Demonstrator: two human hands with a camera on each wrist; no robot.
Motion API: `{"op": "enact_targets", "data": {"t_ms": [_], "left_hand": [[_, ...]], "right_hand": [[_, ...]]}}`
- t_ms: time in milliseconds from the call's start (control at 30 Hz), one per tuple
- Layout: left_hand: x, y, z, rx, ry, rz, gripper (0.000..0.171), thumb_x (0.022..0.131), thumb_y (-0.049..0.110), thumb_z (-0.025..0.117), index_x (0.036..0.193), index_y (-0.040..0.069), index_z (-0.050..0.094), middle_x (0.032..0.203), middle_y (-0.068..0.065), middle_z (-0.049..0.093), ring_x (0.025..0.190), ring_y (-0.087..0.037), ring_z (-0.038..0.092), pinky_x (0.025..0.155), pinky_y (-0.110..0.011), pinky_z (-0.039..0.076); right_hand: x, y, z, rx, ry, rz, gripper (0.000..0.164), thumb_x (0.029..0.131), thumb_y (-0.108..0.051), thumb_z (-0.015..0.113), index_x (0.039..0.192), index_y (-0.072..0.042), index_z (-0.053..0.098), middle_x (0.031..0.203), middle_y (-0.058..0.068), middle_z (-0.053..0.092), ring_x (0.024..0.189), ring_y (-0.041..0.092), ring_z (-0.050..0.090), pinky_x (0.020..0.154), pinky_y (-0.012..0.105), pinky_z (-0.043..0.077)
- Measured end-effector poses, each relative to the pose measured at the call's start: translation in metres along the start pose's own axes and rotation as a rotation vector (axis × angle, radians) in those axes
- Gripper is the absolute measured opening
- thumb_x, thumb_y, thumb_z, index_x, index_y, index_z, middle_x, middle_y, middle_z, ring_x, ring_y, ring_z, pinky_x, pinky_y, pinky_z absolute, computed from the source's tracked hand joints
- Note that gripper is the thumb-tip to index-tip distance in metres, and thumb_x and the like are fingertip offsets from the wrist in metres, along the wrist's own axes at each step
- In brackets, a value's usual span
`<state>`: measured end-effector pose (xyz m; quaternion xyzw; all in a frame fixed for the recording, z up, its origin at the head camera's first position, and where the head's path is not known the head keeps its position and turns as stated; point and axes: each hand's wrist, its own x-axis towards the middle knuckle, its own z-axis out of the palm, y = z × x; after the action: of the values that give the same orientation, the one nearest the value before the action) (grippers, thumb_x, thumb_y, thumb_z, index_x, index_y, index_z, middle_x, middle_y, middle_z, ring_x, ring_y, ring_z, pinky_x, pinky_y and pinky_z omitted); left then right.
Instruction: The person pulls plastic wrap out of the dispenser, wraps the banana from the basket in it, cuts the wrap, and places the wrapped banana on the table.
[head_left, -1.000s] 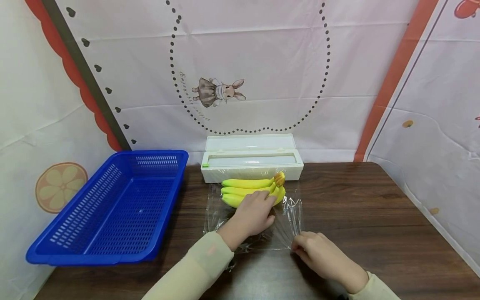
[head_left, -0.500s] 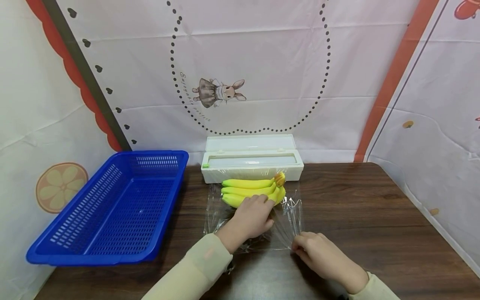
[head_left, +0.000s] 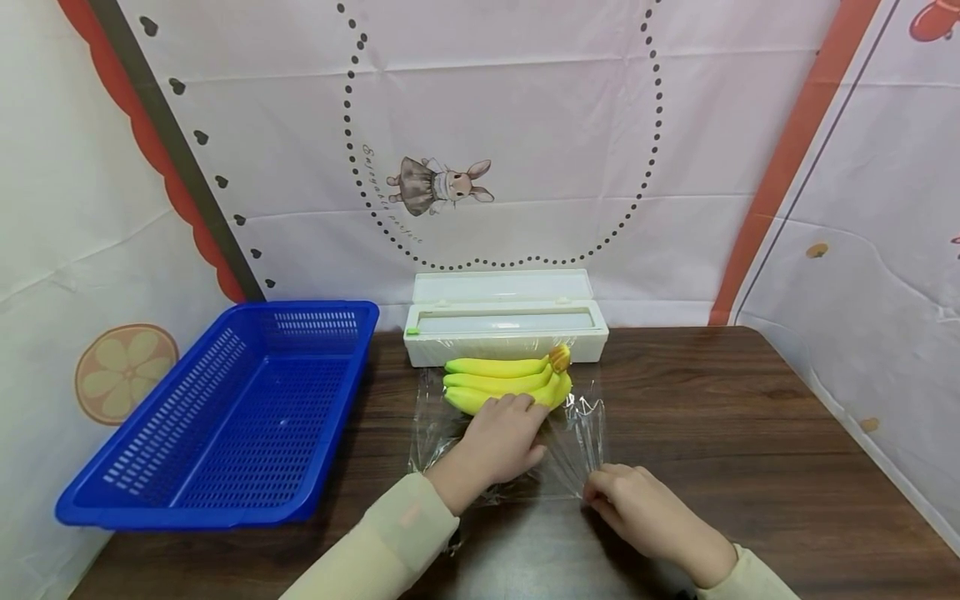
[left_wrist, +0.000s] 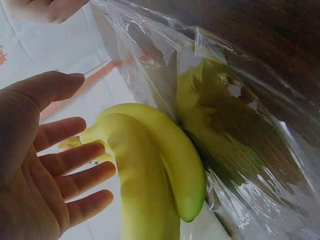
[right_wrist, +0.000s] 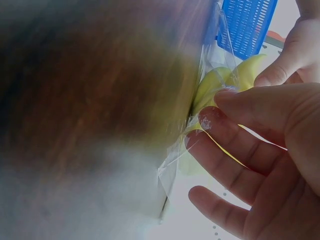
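A bunch of yellow bananas with green tips lies on a sheet of clear plastic wrap on the table. At the near side of the bunch is my left hand, its fingertips right at the lowest banana. Its fingers are extended and spread in the left wrist view. My right hand pinches the near right corner of the wrap between thumb and fingertips, as the right wrist view shows. Behind the bananas stands a white wrap dispenser with its lid raised; the wrap runs out over its front.
On the left of the brown wooden table sits a blue perforated plastic basket with nothing in it. A printed cloth with a rabbit picture hangs behind the table and along its sides.
My left hand has drawn back slightly toward me from over the bananas. My right hand, the wrap and the bananas stay in place.
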<state>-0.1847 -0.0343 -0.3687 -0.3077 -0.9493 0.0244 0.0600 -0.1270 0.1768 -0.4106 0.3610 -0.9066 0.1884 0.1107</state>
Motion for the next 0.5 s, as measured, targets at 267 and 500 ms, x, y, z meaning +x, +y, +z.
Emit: {"op": "enact_targets", "data": {"t_ms": [267, 500], "left_hand": [[-0.006, -0.002, 0.0, 0.0, -0.007, -0.006, 0.044, 0.087, 0.043, 0.063, 0.122, 0.017, 0.058, 0.118, -0.002, 0.06, 0.106, -0.021, 0.059, 0.084, -0.036, 0.049], [-0.013, -0.003, -0.002, -0.003, 0.006, 0.0, 0.045, 0.087, 0.042, 0.064, 0.122, 0.015, 0.059, 0.119, -0.004, 0.061, 0.105, -0.022, 0.06, 0.083, -0.036, 0.049]], "right_hand": [[0.0, 0.0, 0.0, 0.008, 0.0, 0.001, 0.019, 0.076, -0.004, 0.074, 0.077, -0.019, 0.063, 0.074, -0.014, 0.058, 0.065, -0.002, 0.054, 0.056, 0.017, 0.045], [0.0, 0.0, 0.002, -0.003, 0.014, -0.008, 0.02, 0.076, -0.004, 0.074, 0.077, -0.019, 0.062, 0.074, -0.014, 0.058, 0.065, -0.002, 0.054, 0.056, 0.017, 0.045]]}}
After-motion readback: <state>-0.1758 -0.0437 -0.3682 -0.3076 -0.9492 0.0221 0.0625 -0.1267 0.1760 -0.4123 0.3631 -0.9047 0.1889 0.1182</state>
